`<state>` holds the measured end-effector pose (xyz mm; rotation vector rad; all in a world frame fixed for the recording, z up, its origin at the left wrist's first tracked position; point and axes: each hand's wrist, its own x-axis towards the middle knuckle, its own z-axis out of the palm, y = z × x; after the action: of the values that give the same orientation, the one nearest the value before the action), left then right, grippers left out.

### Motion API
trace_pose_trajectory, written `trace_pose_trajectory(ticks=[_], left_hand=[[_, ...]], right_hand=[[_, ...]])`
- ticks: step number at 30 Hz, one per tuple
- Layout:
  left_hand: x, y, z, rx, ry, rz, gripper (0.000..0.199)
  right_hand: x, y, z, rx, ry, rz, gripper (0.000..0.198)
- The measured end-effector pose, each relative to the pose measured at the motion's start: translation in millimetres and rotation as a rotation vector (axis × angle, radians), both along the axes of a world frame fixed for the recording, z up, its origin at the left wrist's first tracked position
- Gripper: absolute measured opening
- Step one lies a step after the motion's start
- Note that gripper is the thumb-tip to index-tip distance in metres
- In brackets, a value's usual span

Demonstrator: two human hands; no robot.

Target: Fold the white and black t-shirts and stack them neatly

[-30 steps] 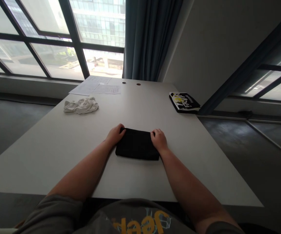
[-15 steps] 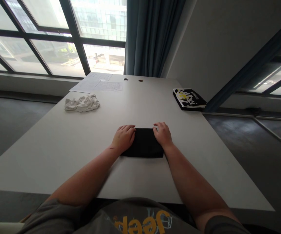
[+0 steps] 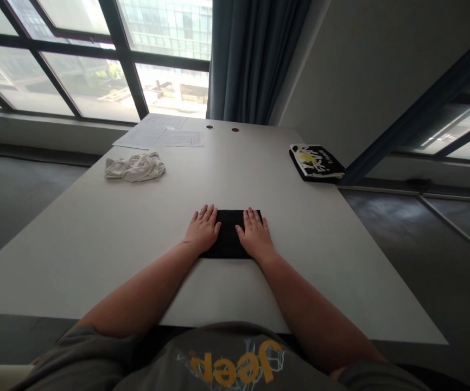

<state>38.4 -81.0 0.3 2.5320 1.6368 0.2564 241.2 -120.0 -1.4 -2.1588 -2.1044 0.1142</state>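
A flat black rectangle that looks like folded cloth [image 3: 229, 241] lies on the white table in front of me. My left hand [image 3: 203, 229] is spread flat over its left side, fingers pointing away from me. Over its right side lies my right hand [image 3: 254, 232], also flat with the fingers apart. Between the two thumbs the middle of the black cloth shows. Both palms press or rest on it, hiding its side edges in part.
A crumpled white cloth [image 3: 135, 166] lies on the table [image 3: 96, 244] at the left. Papers [image 3: 153, 131] are at the far left corner. A black book with white and yellow print [image 3: 316, 162] sits near the right edge. Two round holes pierce the far end.
Both hands have gone from gripping the black cloth's sides to lying flat on it. My right hand has moved left, and the cloth now looks flatter and a little narrower.
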Motion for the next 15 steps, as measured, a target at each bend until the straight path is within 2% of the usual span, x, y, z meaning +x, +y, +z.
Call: trace_pose_trajectory(ticks=[3, 6, 15], left_hand=[[-6.6, -0.5, -0.8, -0.063, -0.020, 0.048, 0.065], [-14.5, 1.1, -5.8, -0.101, -0.057, 0.076, 0.068], [-21.3, 2.1, -16.3, -0.095, -0.069, 0.111, 0.073]], right_hand=[[9.1, 2.9, -4.2, -0.014, 0.029, -0.055, 0.068], [14.9, 3.7, -11.9, 0.024, 0.054, -0.040, 0.069], [28.5, 11.1, -31.8, 0.094, 0.127, -0.035, 0.071]])
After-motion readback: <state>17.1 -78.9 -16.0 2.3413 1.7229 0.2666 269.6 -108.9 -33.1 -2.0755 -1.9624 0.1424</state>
